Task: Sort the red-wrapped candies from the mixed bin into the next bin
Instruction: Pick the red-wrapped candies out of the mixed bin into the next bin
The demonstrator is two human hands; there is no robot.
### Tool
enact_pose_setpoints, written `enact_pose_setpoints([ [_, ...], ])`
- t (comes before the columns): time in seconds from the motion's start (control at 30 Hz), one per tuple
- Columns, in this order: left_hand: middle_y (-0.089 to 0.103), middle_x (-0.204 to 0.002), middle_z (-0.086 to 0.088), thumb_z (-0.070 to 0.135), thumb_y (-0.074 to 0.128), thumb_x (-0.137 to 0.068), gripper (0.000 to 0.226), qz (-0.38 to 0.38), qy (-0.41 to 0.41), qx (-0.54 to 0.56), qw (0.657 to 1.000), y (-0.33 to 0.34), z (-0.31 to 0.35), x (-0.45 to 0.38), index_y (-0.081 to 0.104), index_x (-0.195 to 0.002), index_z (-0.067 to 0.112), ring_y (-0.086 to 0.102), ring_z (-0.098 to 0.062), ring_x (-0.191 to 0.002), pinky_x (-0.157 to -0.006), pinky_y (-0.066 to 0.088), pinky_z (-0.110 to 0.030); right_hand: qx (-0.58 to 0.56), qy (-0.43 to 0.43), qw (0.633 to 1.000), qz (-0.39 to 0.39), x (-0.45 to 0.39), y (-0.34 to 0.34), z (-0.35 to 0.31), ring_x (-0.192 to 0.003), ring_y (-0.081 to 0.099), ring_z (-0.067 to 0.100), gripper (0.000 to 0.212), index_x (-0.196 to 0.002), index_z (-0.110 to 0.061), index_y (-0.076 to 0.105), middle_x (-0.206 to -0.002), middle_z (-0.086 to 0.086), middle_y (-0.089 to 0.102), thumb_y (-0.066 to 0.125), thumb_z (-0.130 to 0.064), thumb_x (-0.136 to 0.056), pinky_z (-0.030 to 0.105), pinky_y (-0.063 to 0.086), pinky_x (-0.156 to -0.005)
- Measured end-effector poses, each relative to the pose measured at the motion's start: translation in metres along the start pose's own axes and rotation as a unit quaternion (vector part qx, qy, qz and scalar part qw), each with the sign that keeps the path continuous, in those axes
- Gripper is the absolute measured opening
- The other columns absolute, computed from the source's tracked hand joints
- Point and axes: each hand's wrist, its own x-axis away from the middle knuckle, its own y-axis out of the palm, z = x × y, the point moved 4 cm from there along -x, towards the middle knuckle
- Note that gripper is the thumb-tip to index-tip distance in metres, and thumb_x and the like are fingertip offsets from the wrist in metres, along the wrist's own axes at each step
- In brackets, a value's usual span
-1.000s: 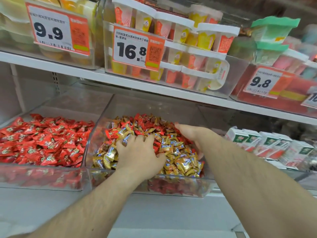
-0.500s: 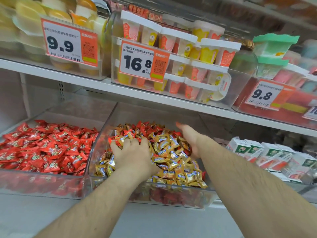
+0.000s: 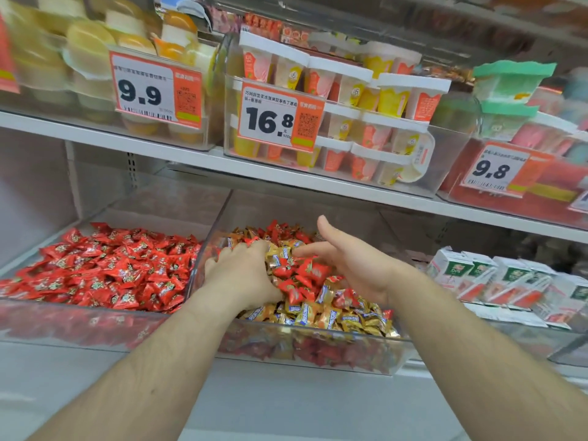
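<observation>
Hands: both of yours are down in the mixed bin (image 3: 394, 354), the clear bin in the middle of the lower shelf (image 3: 79, 370).
Left hand: your left hand (image 3: 245, 275) lies palm down on the left part of the pile, fingers curled into the candies; whether it grips any, you cannot tell from this view.
Right hand: your right hand (image 3: 353, 262) is released, thumb up and fingers stretched leftward, fingertips touching the wrappers near the pile's middle.
Red-wrapped candies: a loose cluster of red-wrapped candies (image 3: 305, 278) sits on top of the pile between your two hands; more red ones show at the far end and low behind the near wall.
Gold-wrapped candies: gold-wrapped candies (image 3: 334, 316) fill most of the near and right side of that bin.
Next bin: the next bin (image 3: 47, 323) stands just left of the mixed one, walls touching, and holds red wrappers only.
Right of the bins: small white cartons (image 3: 496, 278) lie in a row.
Upper shelf: clear tubs of pudding cups (image 3: 350, 90) carry price tags (image 3: 276, 119) reading 9.9, 16.8 and 9.8.
</observation>
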Motion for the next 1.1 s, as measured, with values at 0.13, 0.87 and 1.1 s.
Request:
enact_pose_setpoints([
  [0.13, 0.044, -0.143, -0.001, 0.039, 0.073, -0.077, 0.078, -0.014, 0.01, 0.004, 1.0, -0.003, 0.001, 0.003, 0.033, -0.145, 0.038, 0.034, -0.028, -0.134, -0.109, 0.027, -0.048, -0.042, -0.021, 0.999, 0.024, 0.018, -0.001, -0.005, -0.145, 0.03, 0.027, 0.072, -0.143, -0.015, 0.05, -0.153, 0.011, 0.04, 0.007, -0.054, -0.101, 0.036, 0.018, -0.119],
  [0.87, 0.05, -0.099, 0.011, 0.037, 0.07, -0.081, 0.023, 0.013, 0.203, 0.009, 0.979, 0.01, 0.018, 0.0, 0.066, -0.104, 0.04, 0.045, -0.017, -0.107, -0.096, 0.038, -0.032, 0.241, -0.05, 0.94, 0.238, 0.002, -0.043, 0.079, -0.081, 0.057, 0.014, 0.053, -0.135, -0.026, 0.053, -0.088, -0.008, 0.056, 0.057, -0.003, -0.087, 0.017, 0.041, -0.058],
  [1.1, 0.062, -0.067, -0.005, 0.004, 0.05, -0.085, 0.017, 0.036, 0.072, 0.278, 0.957, -0.003, 0.017, 0.01, 0.048, -0.085, 0.021, 0.042, -0.014, -0.047, -0.043, 0.033, -0.024, 0.052, -0.05, 0.949, 0.307, 0.004, -0.054, 0.08, -0.066, 0.054, 0.015, 0.03, -0.093, -0.021, 0.071, -0.078, -0.005, 0.059, 0.049, -0.001, -0.085, 0.026, 0.041, -0.059],
])
